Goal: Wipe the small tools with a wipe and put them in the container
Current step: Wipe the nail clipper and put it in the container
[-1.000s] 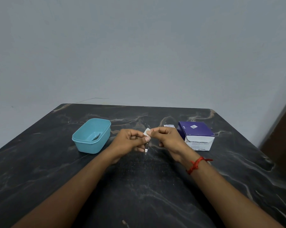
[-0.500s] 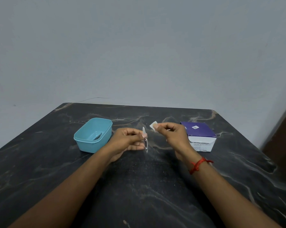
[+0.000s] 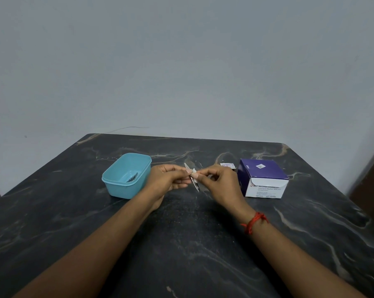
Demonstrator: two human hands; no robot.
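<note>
Wiping step in hand. Left hand (image 3: 168, 179) pinches a small metal tool (image 3: 194, 183), apparently a nail clipper, above mid-surface; right hand (image 3: 219, 181) pinches the wipe (image 3: 194, 171) against it. Next: transfer to container (image 3: 125, 176) at nine o'clock.

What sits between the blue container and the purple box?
Head view: left hand pinching a metal tool, right hand pinching the wipe against it, plus a small wrapper by the box.

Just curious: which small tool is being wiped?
The tool in the left hand, right hand pinching a wipe on it; the other tool lies in the blue container.
</note>
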